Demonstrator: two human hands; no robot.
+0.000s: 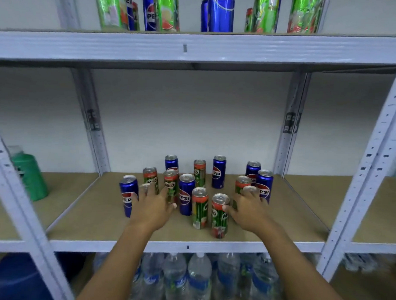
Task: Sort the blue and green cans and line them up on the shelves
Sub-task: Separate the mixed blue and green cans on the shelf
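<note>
Reaching hands (155,207), cans (186,194) — seemingly chipboard shelf (94,215)

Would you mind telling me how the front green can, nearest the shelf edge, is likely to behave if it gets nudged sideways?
The front green can is tall and slim, so a push near its top would probably tip it rather than slide it. Its glossy wall looks slippery, so a loose pinch may slip. Once down it would likely roll, and the shelf edge is close. The right hand thumb already touches it.

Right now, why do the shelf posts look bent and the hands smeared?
Head view: the wide-angle lens bows the shelf posts outward toward the edges; the left hand and right hand show motion blur; the top-shelf cans are stretched and streaked with glare.
</note>
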